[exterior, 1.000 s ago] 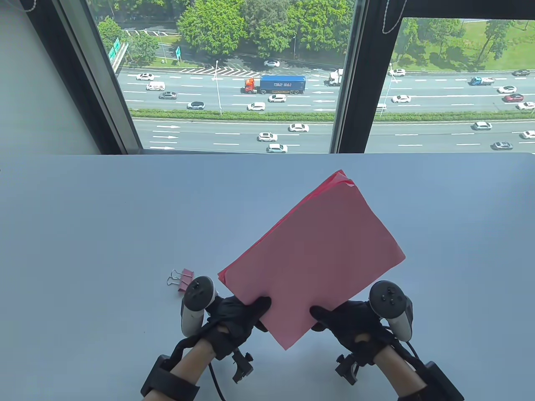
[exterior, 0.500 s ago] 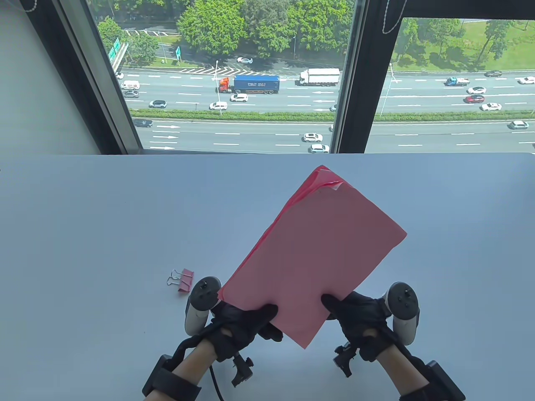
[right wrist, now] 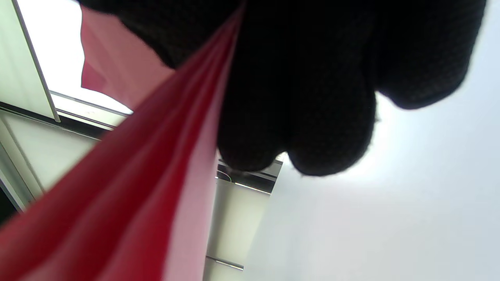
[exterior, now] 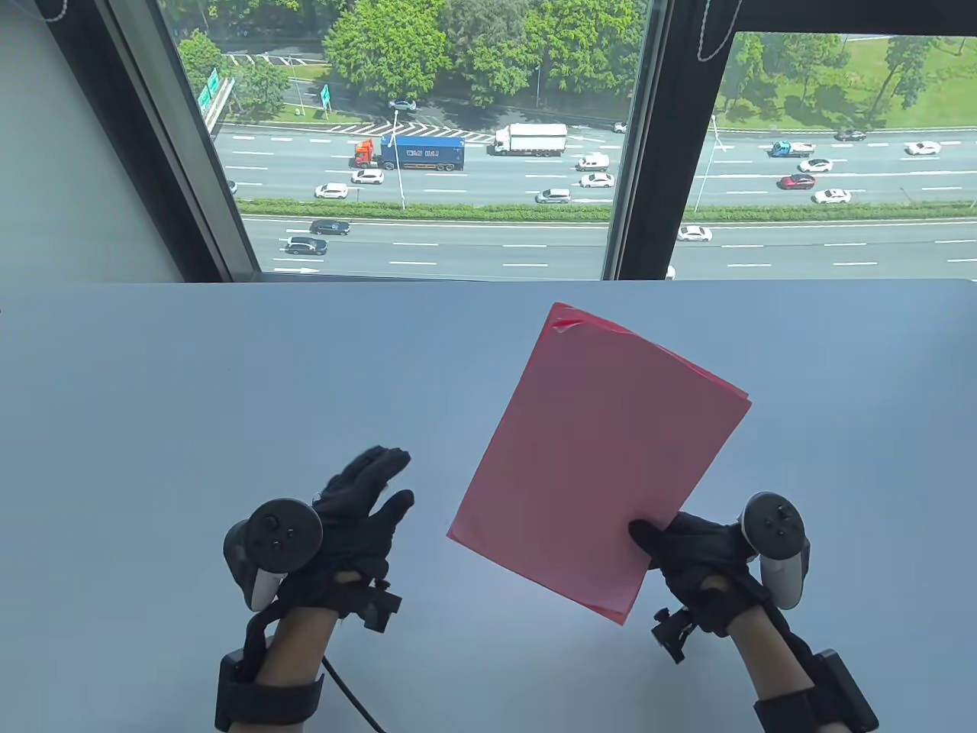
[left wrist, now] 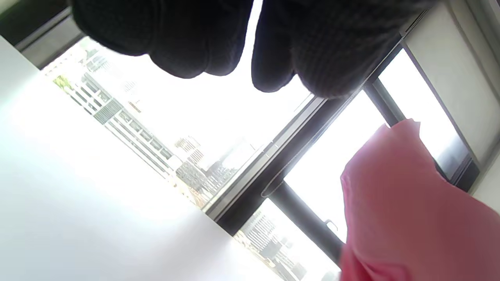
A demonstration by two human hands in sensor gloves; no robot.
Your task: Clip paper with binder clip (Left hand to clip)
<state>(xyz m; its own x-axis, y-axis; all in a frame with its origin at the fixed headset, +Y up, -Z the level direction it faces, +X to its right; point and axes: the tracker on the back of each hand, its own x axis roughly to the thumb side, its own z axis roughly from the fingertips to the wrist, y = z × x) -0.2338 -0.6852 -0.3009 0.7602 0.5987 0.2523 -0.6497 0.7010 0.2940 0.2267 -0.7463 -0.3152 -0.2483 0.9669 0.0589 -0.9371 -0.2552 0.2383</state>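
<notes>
Pink paper stack [exterior: 603, 450]: thin, matt. Table [exterior: 153, 427]: smooth, matt, pale. Right hand [exterior: 691, 553] glove: black knit cloth.

The binder clip can't be seen in the table view, where the left hand [exterior: 359, 508] spreads over that patch of table [exterior: 137, 427]. Left wrist view: fingers [left wrist: 187, 39] cut off at the top, pink paper [left wrist: 410, 210] running off the bottom-right, all blurred. Right wrist view's paper edge [right wrist: 156, 164] is smeared, fingertips [right wrist: 324, 128] dark.
</notes>
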